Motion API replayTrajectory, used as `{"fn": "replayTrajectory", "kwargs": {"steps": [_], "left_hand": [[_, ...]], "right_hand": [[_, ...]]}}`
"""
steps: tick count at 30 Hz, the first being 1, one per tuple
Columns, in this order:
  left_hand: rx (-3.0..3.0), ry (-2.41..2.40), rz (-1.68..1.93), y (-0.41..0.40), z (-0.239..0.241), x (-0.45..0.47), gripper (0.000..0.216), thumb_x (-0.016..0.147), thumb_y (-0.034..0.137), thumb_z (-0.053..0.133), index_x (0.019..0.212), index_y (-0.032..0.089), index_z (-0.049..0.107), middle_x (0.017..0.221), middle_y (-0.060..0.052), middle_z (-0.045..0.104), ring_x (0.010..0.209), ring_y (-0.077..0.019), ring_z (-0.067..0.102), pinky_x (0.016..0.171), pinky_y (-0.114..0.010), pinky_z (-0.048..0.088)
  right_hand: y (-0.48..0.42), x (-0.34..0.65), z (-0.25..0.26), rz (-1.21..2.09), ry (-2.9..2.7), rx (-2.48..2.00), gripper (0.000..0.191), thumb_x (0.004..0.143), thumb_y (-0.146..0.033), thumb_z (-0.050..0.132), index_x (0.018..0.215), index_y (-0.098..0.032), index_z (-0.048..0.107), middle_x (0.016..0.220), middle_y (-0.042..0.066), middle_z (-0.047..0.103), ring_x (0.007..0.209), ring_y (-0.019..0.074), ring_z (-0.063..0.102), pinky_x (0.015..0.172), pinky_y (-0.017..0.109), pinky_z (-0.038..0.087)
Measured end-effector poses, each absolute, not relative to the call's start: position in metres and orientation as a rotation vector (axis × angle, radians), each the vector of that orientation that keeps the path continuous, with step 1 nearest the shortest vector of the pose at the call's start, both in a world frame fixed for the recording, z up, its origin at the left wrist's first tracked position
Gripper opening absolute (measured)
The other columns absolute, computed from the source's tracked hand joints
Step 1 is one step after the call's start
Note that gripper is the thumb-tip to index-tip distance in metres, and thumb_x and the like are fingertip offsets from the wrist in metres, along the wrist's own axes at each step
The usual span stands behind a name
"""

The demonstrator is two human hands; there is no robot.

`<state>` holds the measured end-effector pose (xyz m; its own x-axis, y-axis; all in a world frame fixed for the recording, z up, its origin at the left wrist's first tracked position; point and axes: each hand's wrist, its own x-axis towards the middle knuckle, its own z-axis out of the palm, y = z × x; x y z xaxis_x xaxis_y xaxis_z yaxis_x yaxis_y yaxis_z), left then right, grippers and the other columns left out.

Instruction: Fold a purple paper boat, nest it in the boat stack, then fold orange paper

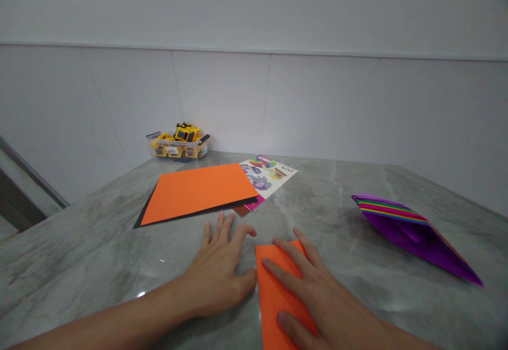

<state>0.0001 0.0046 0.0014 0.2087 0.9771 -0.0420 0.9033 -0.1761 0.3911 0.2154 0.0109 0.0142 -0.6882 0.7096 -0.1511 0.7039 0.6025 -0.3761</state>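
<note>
A narrow orange sheet of paper [272,292], perhaps folded, lies on the grey marbled table [214,334] in front of me. Across its upper part rests my right hand [313,286], fingers spread flat and pressing on the paper. My left hand [222,265] is just left of the sheet, its fingers apart and its thumb close to the paper's left edge. Whether that thumb touches the edge I cannot tell. The lower end of the sheet runs out of view, and part of its right side is hidden under my right hand.
A larger orange sheet [202,188] lies over a black one at the back left, partly covering a printed sheet [273,175]. Behind stands a clear plastic box [170,151] of yellow toy vehicles [186,133]. Folded purple paper [413,233] with coloured layers is at right.
</note>
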Motion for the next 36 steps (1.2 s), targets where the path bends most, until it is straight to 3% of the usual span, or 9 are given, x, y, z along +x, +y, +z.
{"fn": "replayTrajectory", "kwargs": {"steps": [9,15,17,22,28,36], "left_hand": [[2.207,1.727,0.290,0.004,0.000,-0.001,0.041,0.080,0.034,0.054,0.120,0.030,0.052,0.154,-0.012,0.021,0.141,-0.0400,0.002,0.107,-0.065,0.007],[2.332,1.642,0.306,-0.009,0.011,0.003,0.036,0.089,0.036,0.043,0.121,0.030,0.056,0.158,-0.005,0.007,0.140,-0.0411,-0.003,0.106,-0.069,0.007],[2.354,1.601,0.279,-0.012,0.015,0.004,0.045,0.088,0.048,0.043,0.128,0.029,0.052,0.158,-0.006,0.006,0.139,-0.0428,-0.005,0.105,-0.071,0.007],[2.471,1.474,0.223,-0.014,0.016,0.007,0.097,0.066,0.081,0.046,0.144,0.026,0.032,0.157,-0.008,0.007,0.138,-0.0445,-0.010,0.103,-0.073,-0.002],[2.495,1.402,0.176,-0.013,0.019,0.010,0.105,0.063,0.084,0.045,0.148,0.029,0.018,0.155,-0.005,0.019,0.140,-0.0420,-0.003,0.104,-0.072,-0.004],[2.417,1.558,-0.024,-0.016,0.031,0.027,0.108,0.061,0.078,0.053,0.146,0.015,0.030,0.152,-0.014,0.024,0.139,-0.0456,0.006,0.104,-0.072,0.009]], "right_hand": [[0.011,0.215,0.015,0.645,-2.791,-1.218,0.062,0.084,-0.043,0.054,0.142,-0.027,0.039,0.153,0.011,0.025,0.139,0.0447,0.002,0.106,0.065,0.022],[0.013,0.214,0.017,0.636,-2.833,-1.230,0.063,0.084,-0.046,0.052,0.142,-0.025,0.039,0.153,0.014,0.024,0.138,0.0462,0.002,0.105,0.066,0.022],[0.012,0.215,0.016,0.615,-2.828,-1.219,0.062,0.086,-0.046,0.050,0.142,-0.025,0.038,0.153,0.013,0.024,0.139,0.0453,0.003,0.105,0.066,0.022],[0.010,0.216,0.011,0.548,-2.821,-1.156,0.064,0.089,-0.048,0.045,0.146,-0.025,0.028,0.154,0.010,0.020,0.139,0.0436,0.002,0.107,0.067,0.018],[0.010,0.217,0.004,0.501,-2.858,-1.057,0.065,0.092,-0.050,0.034,0.147,-0.017,0.023,0.153,0.013,0.019,0.140,0.0430,0.005,0.107,0.068,0.012],[0.009,0.219,0.004,0.563,-2.788,-1.016,0.073,0.090,-0.059,0.036,0.148,-0.018,0.022,0.153,0.016,0.017,0.140,0.0419,0.008,0.108,0.066,0.009]]}}
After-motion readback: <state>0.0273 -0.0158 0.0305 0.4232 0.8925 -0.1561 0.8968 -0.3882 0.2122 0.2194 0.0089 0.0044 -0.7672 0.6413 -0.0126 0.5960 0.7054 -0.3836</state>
